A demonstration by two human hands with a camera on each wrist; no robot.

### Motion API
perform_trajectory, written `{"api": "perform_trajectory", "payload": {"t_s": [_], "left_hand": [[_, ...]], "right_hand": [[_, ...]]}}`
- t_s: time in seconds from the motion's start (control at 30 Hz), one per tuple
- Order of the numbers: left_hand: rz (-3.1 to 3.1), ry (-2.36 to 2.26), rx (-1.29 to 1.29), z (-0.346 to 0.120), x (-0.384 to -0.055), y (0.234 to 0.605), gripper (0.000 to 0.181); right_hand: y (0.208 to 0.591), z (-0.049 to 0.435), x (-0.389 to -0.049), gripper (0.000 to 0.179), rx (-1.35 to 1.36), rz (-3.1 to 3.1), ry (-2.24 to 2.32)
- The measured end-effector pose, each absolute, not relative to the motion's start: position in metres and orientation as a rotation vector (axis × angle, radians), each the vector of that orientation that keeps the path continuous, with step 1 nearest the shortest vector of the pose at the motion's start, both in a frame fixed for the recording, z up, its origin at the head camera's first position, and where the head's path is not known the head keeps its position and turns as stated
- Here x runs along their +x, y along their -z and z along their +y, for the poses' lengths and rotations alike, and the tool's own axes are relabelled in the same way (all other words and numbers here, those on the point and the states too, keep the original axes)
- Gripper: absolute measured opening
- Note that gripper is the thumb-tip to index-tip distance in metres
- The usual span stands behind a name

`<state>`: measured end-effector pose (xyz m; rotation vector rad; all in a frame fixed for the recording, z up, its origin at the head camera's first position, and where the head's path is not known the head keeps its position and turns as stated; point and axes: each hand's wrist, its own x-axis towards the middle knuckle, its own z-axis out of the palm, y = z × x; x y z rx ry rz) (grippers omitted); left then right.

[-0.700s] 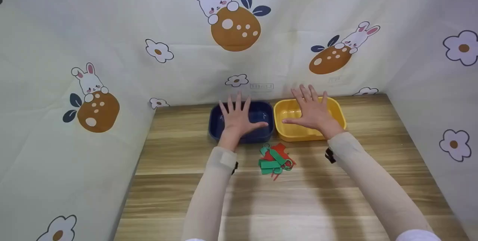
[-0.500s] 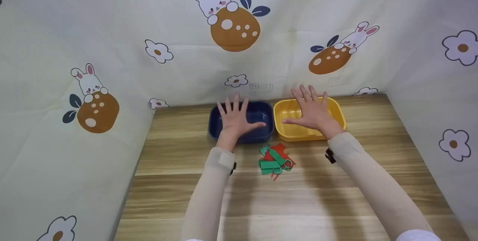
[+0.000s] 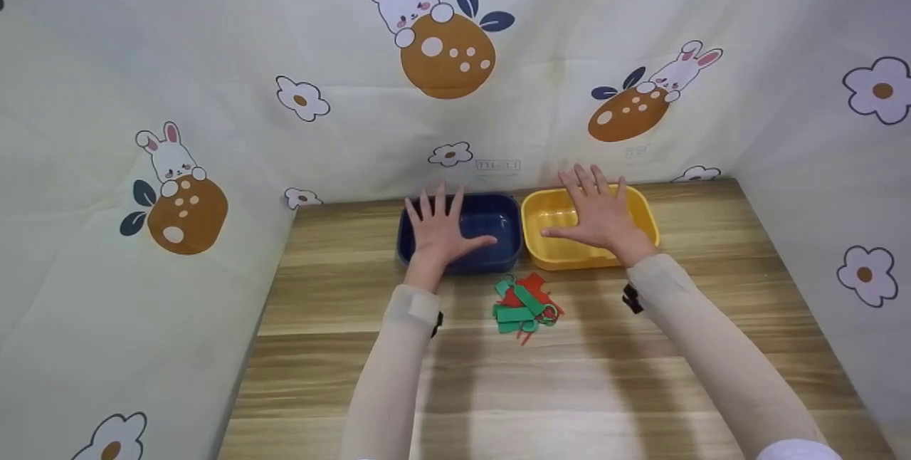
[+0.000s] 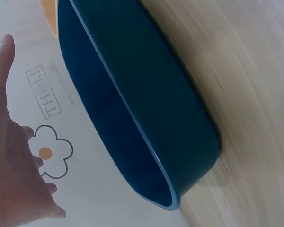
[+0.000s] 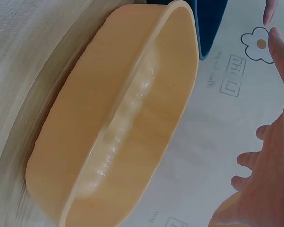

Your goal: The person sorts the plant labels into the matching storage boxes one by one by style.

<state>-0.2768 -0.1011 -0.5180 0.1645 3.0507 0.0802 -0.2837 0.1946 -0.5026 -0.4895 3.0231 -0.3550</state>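
Observation:
My left hand, fingers spread and thumb out to the right, hovers over the left part of a dark blue bin. In the left wrist view it stays apart from the blue bin, above its rim. My right hand is spread the same way over a yellow bin. The right wrist view shows that palm above and beyond the yellow bin. Neither hand holds anything. In front of the bins lies a small pile of flat green pieces and red pieces, some with rings.
The two bins stand side by side on a wood-grain table, close to the back. A pale cloth printed with rabbits and flowers rises behind and at both sides.
My left hand has drifted left over the blue bin and slightly toward me. The right hand has shifted only a little to the right. Bins and pile stay put.

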Motion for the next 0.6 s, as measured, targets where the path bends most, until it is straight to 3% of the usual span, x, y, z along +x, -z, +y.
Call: {"api": "perform_trajectory", "payload": {"t_s": [0.6], "left_hand": [[3.028,-0.102,0.109,-0.127,-0.274,0.533,0.121]], "right_hand": [[0.513,0.202,-0.284,0.118,-0.478,3.011,0.395]]}}
